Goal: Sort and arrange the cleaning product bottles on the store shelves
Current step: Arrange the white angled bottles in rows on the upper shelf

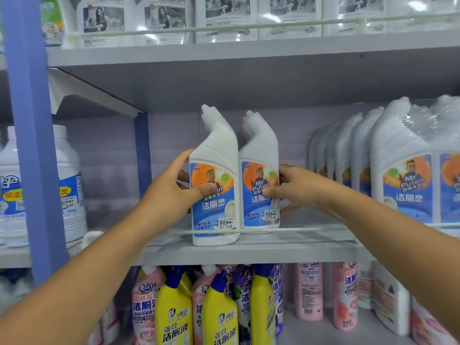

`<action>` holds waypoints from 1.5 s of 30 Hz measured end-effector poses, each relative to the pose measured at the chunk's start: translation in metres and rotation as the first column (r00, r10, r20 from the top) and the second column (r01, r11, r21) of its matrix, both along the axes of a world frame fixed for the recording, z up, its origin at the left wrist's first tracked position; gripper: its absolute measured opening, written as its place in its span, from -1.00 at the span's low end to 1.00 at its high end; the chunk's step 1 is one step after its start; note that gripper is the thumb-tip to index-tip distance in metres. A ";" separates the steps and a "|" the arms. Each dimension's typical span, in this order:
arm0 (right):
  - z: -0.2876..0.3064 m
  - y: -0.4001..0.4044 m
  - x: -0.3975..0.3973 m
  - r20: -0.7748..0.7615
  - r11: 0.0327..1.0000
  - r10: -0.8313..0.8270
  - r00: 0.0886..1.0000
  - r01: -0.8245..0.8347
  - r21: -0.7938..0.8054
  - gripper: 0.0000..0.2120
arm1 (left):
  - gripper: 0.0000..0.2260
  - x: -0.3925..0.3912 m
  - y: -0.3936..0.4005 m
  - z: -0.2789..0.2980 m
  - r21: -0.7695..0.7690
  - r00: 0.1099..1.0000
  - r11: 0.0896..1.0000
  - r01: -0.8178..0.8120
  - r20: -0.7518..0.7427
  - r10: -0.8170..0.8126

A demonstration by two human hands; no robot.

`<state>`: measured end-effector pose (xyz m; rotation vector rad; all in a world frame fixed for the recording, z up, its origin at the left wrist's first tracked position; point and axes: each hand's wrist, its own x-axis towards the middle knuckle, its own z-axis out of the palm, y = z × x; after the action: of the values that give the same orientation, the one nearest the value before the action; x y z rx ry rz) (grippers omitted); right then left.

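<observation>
Your left hand (pixel 171 188) is wrapped around the left Mr Puton toilet cleaner bottle (pixel 215 195), thumb across the front label and fingers curled behind, while your right hand (pixel 296 190) pinches the right Mr Puton bottle (pixel 260 185) the same way from its other side. Both bottles stand upright on the middle shelf (pixel 249 250), touching each other between your two grips, just behind the thin guard rail (pixel 311 229). Off to the right of your right hand there's a row of shrink-wrapped bottles (pixel 398 165) with the same label.

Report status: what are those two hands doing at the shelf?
Left hand grips white angled-neck toilet cleaner bottle. Right hand grips its twin bottle. Both upright, touching, behind thin white shelf rail.
</observation>
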<state>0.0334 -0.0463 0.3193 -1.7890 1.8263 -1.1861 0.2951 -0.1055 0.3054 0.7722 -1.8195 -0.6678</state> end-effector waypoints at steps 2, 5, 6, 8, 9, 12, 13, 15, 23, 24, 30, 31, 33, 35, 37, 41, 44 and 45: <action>-0.008 0.001 -0.001 0.011 0.999 -0.018 1.000 0.018 0.029 -0.72 | -0.41 0.000 -0.002 -0.007 0.022 0.998 0.998 -0.052 -0.024 0.052; -0.018 0.005 0.000 0.059 0.997 -0.046 0.997 0.042 0.069 -0.69 | -0.41 0.003 -0.003 -0.021 0.084 0.996 0.993 -0.084 -0.014 0.085; -0.020 0.006 0.002 0.064 0.996 -0.059 0.996 0.055 0.071 -0.70 | -0.41 0.004 -0.004 -0.025 0.108 0.997 0.991 -0.079 -0.016 0.082; -0.020 0.010 0.005 0.064 0.995 -0.092 0.994 0.089 0.053 -0.70 | -0.42 0.006 0.000 -0.030 0.114 0.995 0.989 -0.094 -0.034 0.098; -0.020 0.013 0.007 0.077 0.994 -0.104 0.992 0.102 0.031 -0.68 | -0.45 0.006 0.003 -0.031 0.093 0.991 0.988 -0.119 -0.051 0.124; -0.023 0.034 0.012 0.160 0.986 -0.132 0.978 0.146 -0.078 -0.54 | -0.41 0.005 0.022 -0.036 0.030 0.970 0.980 -0.194 -0.145 0.197; -0.026 0.044 0.012 0.189 0.980 -0.130 0.973 0.155 -0.126 -0.50 | -0.39 0.004 0.033 -0.040 0.018 0.963 0.982 -0.190 -0.189 0.190; -0.036 0.069 0.009 0.237 0.963 -0.085 0.968 0.141 -0.231 -0.48 | -0.37 0.000 0.063 -0.050 0.026 0.946 0.990 -0.138 -0.292 0.140; -0.116 0.187 -0.045 0.408 0.929 0.036 0.912 0.120 -0.351 -0.55 | -0.37 -0.080 0.162 -0.122 0.224 0.928 0.974 0.045 -0.369 0.042; -0.129 0.202 -0.057 0.422 0.936 0.019 0.906 0.133 -0.327 -0.52 | -0.38 -0.095 0.171 -0.133 0.252 0.937 0.966 0.060 -0.347 0.032; -0.212 0.278 -0.143 0.611 0.952 -0.126 0.781 0.268 -0.146 -0.61 | -0.36 -0.195 0.222 -0.196 0.418 0.976 0.899 0.131 -0.213 -0.043; -0.222 0.290 -0.156 0.636 0.951 -0.149 0.757 0.285 -0.117 -0.65 | -0.39 -0.212 0.231 -0.206 0.442 0.978 0.886 0.136 -0.203 -0.048; -0.238 0.311 -0.181 0.666 0.947 -0.192 0.721 0.313 -0.066 -0.70 | -0.49 -0.244 0.248 -0.226 0.480 0.981 0.864 0.151 -0.183 -0.069; -0.249 0.328 -0.203 0.674 0.944 -0.224 0.704 0.329 -0.030 -0.71 | -0.63 -0.272 0.263 -0.245 0.530 0.982 0.833 0.162 -0.172 -0.082; -0.257 0.339 -0.222 0.674 0.941 -0.250 0.695 0.338 0.000 -0.69 | -0.68 -0.294 0.271 -0.263 0.568 0.986 0.810 0.150 -0.146 -0.080; -0.273 0.348 -0.250 0.661 0.935 -0.291 0.692 0.353 0.043 -0.69 | -0.62 -0.321 0.269 -0.287 0.603 0.992 0.787 0.128 -0.083 -0.097; -0.289 0.343 -0.261 0.679 0.931 -0.311 0.665 0.358 0.075 -0.70 | -0.65 -0.338 0.254 -0.299 0.621 0.994 0.776 0.112 -0.054 -0.100; -0.295 0.340 -0.263 0.682 0.929 -0.321 0.657 0.360 0.090 -0.70 | -0.62 -0.344 0.248 -0.301 0.624 0.994 0.774 0.106 -0.048 -0.098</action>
<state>-0.2298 0.2932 0.0244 -0.8044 1.6782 -1.7531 -0.0488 0.1424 0.0046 1.0983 -1.6306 -1.3926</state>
